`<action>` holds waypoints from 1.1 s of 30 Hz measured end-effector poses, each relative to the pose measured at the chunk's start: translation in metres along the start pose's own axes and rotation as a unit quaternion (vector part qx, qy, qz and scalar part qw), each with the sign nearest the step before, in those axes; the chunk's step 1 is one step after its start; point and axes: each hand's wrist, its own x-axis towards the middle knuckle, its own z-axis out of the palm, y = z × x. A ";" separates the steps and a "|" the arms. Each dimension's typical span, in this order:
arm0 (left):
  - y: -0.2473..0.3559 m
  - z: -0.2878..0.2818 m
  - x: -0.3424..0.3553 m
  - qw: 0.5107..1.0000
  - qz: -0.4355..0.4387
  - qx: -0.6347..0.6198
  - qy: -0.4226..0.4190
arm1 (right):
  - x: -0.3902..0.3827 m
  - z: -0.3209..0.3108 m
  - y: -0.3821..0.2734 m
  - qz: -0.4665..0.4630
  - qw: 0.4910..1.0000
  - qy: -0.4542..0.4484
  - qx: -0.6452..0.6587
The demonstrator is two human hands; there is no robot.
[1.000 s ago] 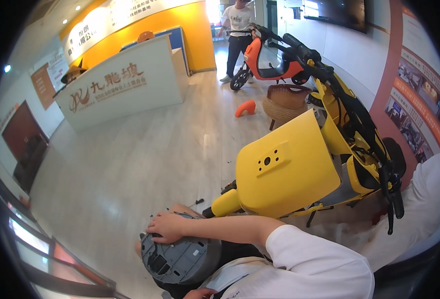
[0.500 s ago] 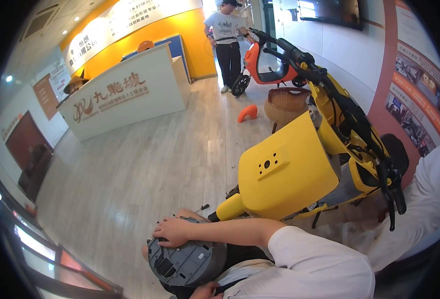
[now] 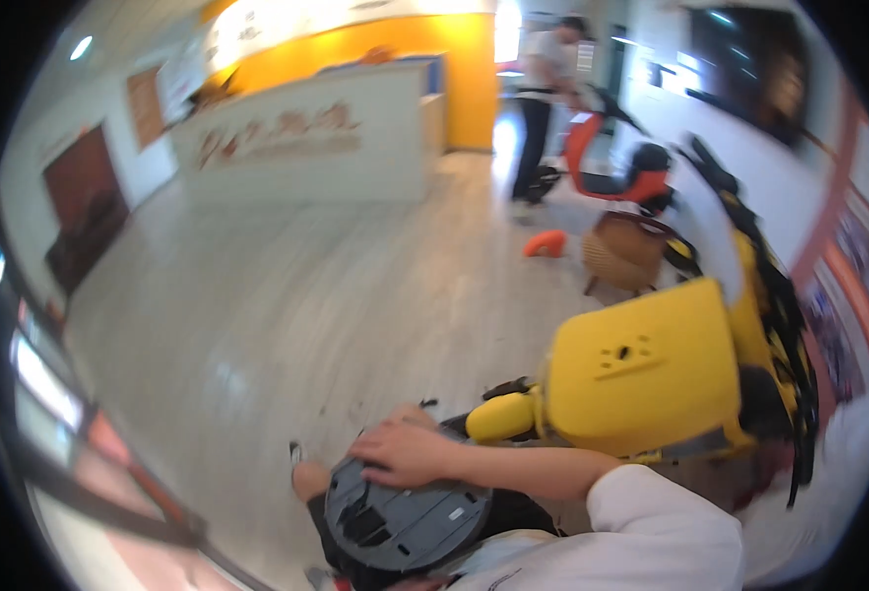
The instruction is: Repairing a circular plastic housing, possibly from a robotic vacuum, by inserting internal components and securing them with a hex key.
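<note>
On my lap lies a rounded grey plastic panel point(image 3: 410, 527) with slots, a dark square cut-out and a small white label. My right hand point(image 3: 405, 453) reaches across from the right and holds its far edge, the fingers laid over the rim. Only a sliver of my left hand point(image 3: 422, 584) shows at the bottom edge, by the panel's near side; its fingers are hidden. Just beyond the panel, to the right, stands a yellow scooter point(image 3: 641, 369) with a flat front plate and black handlebars.
A wicker chair point(image 3: 623, 251) and an orange curved piece point(image 3: 545, 243) stand farther off. Behind them a person point(image 3: 543, 108) stands by a red-orange scooter point(image 3: 592, 163). A white counter point(image 3: 296, 167) fills the back. Small dark parts point(image 3: 427, 402) lie on the floor.
My view has swung, so the scooter, chair and counter sit farther right. The picture is blurred. My right hand stays on the panel; less of my left hand shows.
</note>
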 end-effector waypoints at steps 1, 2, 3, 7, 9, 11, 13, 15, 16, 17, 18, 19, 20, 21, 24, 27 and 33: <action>-0.012 -0.008 -0.007 0.992 -0.059 -0.083 -0.069 | 0.003 -0.006 -0.003 0.001 1.000 -0.002 -0.016; -0.036 -0.010 -0.010 0.974 0.052 -0.216 -0.045 | 0.003 -0.013 -0.005 0.002 1.000 -0.010 -0.026; -0.064 -0.021 -0.014 0.989 0.009 -0.137 -0.056 | 0.004 -0.013 0.001 0.005 1.000 0.002 -0.016; -0.157 -0.071 -0.032 0.933 0.042 -0.331 0.134 | 0.012 -0.034 -0.012 0.056 0.994 -0.052 -0.073; -0.248 -0.064 -0.046 0.810 -0.016 -0.460 0.362 | 0.017 -0.032 -0.014 0.058 0.991 -0.073 -0.093; -0.331 -0.041 -0.044 0.613 -0.172 -0.511 0.578 | 0.023 -0.027 -0.015 0.052 0.989 -0.105 -0.089; -0.438 0.031 -0.049 0.533 -0.362 -0.371 0.669 | 0.029 -0.012 -0.014 0.048 0.989 -0.121 -0.072; -0.481 0.084 -0.039 0.514 -0.430 -0.360 0.650 | 0.029 -0.011 -0.012 0.042 0.989 -0.123 -0.075; -0.493 0.101 -0.030 0.503 -0.480 -0.336 0.635 | 0.027 -0.013 -0.009 0.047 0.984 -0.138 -0.099; -0.499 0.107 -0.015 0.508 -0.481 -0.344 0.626 | 0.026 -0.016 -0.008 0.054 0.982 -0.148 -0.104; -0.502 0.114 0.000 0.495 -0.494 -0.329 0.634 | 0.025 -0.020 -0.008 0.064 0.978 -0.161 -0.116; -0.506 0.117 0.013 0.483 -0.507 -0.313 0.642 | 0.025 -0.023 -0.008 0.074 0.974 -0.174 -0.128; -0.519 0.123 0.013 0.483 -0.516 -0.312 0.635 | 0.025 -0.026 -0.006 0.079 0.973 -0.180 -0.120; -0.535 0.136 0.006 0.450 -0.520 -0.296 0.663 | 0.025 -0.026 -0.001 0.067 0.975 -0.186 -0.100; -0.556 0.122 0.024 0.428 -0.535 -0.259 0.681 | 0.021 -0.033 0.011 0.066 0.973 -0.205 -0.082; -0.560 0.083 0.031 0.451 -0.535 -0.229 0.677 | 0.016 -0.050 0.016 0.075 0.967 -0.231 -0.078; -0.569 0.052 0.018 0.512 -0.547 -0.175 0.638 | 0.021 -0.047 0.010 0.088 0.972 -0.215 -0.044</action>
